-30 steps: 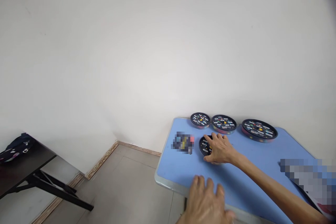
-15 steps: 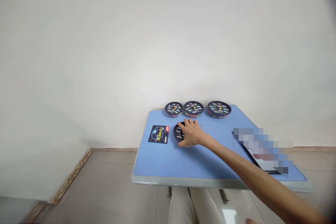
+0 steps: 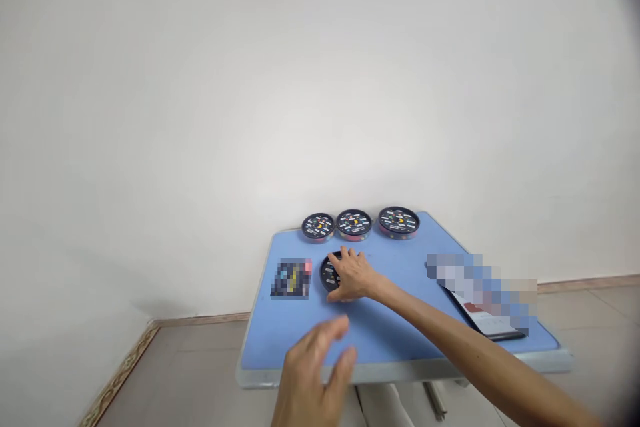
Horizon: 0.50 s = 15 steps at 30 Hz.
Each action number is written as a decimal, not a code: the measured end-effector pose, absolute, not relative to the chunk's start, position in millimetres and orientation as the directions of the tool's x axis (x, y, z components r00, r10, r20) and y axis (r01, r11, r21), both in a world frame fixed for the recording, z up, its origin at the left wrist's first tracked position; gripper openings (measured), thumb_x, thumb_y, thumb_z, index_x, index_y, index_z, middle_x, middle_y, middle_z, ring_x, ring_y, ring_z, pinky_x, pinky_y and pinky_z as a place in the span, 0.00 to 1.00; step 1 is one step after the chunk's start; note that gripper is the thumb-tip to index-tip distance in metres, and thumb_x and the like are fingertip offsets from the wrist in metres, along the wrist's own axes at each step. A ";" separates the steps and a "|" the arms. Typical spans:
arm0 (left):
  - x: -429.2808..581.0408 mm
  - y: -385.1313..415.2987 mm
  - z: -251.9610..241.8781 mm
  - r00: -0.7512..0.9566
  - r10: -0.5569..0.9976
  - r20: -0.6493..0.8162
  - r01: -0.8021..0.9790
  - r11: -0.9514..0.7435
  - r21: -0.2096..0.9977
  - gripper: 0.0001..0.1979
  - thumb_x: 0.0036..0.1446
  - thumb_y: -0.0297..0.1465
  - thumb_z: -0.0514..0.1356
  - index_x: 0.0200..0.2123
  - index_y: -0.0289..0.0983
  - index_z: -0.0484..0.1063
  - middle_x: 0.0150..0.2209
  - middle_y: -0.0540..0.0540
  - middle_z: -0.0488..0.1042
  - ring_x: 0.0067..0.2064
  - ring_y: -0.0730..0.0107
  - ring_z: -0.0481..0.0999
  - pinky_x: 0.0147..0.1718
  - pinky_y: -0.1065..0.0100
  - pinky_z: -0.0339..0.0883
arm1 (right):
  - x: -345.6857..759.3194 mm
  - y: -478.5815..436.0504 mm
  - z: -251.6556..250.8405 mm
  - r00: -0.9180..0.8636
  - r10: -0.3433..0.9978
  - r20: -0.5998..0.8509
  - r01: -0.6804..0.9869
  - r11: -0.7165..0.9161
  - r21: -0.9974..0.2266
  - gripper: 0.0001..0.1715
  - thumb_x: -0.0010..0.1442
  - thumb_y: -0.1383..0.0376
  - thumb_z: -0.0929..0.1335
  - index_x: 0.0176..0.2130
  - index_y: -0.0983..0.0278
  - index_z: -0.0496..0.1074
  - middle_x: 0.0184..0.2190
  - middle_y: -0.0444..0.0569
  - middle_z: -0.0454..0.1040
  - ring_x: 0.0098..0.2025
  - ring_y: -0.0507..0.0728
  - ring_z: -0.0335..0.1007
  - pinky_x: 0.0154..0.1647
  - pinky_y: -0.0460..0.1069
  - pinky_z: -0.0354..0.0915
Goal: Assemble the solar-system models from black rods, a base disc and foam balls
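The right hand (image 3: 351, 275) is cupped over a round black tin (image 3: 328, 273), fingers curled down onto its lid, and the tin sits flat on a blue table (image 3: 265, 340). The left hand (image 3: 313, 370) is open, fingers spread, holding nothing, out near the table's front edge. Past the right hand stand three more tins (image 3: 354, 225) in a row. Left of it lies a blurred card (image 3: 291, 278); to its right, a blurred flat object (image 3: 480, 293).

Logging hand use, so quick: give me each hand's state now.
Left hand: open, holding nothing.
Right hand: closed over the round black tin, holding it.
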State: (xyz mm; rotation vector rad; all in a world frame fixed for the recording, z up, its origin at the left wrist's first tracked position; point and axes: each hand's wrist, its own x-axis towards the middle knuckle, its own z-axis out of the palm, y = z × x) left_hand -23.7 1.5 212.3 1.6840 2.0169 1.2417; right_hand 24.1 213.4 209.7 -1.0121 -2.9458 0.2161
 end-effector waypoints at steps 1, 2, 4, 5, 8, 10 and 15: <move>-29.1 17.1 206.9 -0.421 0.863 0.280 0.651 0.072 0.756 0.18 0.63 0.36 0.53 0.54 0.43 0.72 0.51 0.39 0.78 0.52 0.54 0.77 0.52 0.52 0.70 | 24.8 212.3 209.4 -0.785 0.619 -0.024 0.616 0.775 -0.138 0.57 0.41 0.40 0.73 0.62 0.67 0.62 0.60 0.73 0.62 0.57 0.78 0.61 0.52 0.65 0.58; -34.2 32.1 200.2 -0.519 0.819 0.244 0.602 0.148 0.785 0.22 0.61 0.34 0.55 0.58 0.40 0.68 0.56 0.36 0.73 0.56 0.51 0.73 0.54 0.50 0.68 | 25.5 211.3 209.1 -0.780 0.625 -0.024 0.622 0.771 -0.139 0.57 0.42 0.40 0.73 0.61 0.67 0.63 0.60 0.73 0.63 0.57 0.78 0.61 0.52 0.65 0.58; -42.8 58.4 184.7 -0.592 0.775 0.223 0.557 0.193 0.808 0.35 0.53 0.31 0.62 0.64 0.35 0.58 0.66 0.33 0.61 0.66 0.48 0.60 0.62 0.49 0.59 | 27.2 209.7 208.7 -0.781 0.624 -0.027 0.621 0.771 -0.144 0.56 0.42 0.41 0.73 0.61 0.68 0.63 0.59 0.74 0.63 0.57 0.79 0.61 0.51 0.65 0.58; -46.1 69.4 176.9 -0.587 0.780 0.215 0.549 0.189 0.814 0.42 0.49 0.29 0.64 0.66 0.33 0.53 0.68 0.32 0.55 0.68 0.48 0.55 0.63 0.50 0.55 | 28.2 209.3 208.6 -0.786 0.618 -0.031 0.615 0.775 -0.148 0.58 0.42 0.42 0.73 0.62 0.69 0.62 0.60 0.75 0.63 0.57 0.79 0.61 0.51 0.65 0.58; -50.5 93.2 159.1 -0.559 0.804 0.204 0.534 0.161 0.830 0.55 0.41 0.27 0.69 0.69 0.32 0.43 0.70 0.32 0.50 0.70 0.47 0.48 0.66 0.51 0.50 | 33.0 209.6 209.1 -0.805 0.591 -0.053 0.591 0.791 -0.158 0.63 0.39 0.44 0.75 0.65 0.71 0.59 0.60 0.76 0.61 0.58 0.80 0.60 0.52 0.65 0.57; -50.0 102.4 154.1 -0.539 0.822 0.183 0.539 0.170 0.825 0.59 0.37 0.27 0.71 0.69 0.33 0.42 0.69 0.31 0.52 0.70 0.46 0.49 0.66 0.50 0.47 | 37.6 210.5 209.8 -0.811 0.581 -0.067 0.583 0.796 -0.162 0.62 0.39 0.47 0.75 0.65 0.71 0.58 0.60 0.75 0.61 0.57 0.79 0.61 0.52 0.65 0.57; -47.8 109.6 153.9 -0.438 0.883 0.167 0.602 0.150 0.784 0.61 0.34 0.29 0.74 0.69 0.34 0.44 0.66 0.32 0.61 0.69 0.46 0.54 0.68 0.46 0.36 | 47.8 212.1 210.8 -0.821 0.565 -0.080 0.570 0.803 -0.176 0.57 0.41 0.52 0.74 0.64 0.71 0.59 0.57 0.72 0.64 0.55 0.77 0.62 0.51 0.63 0.58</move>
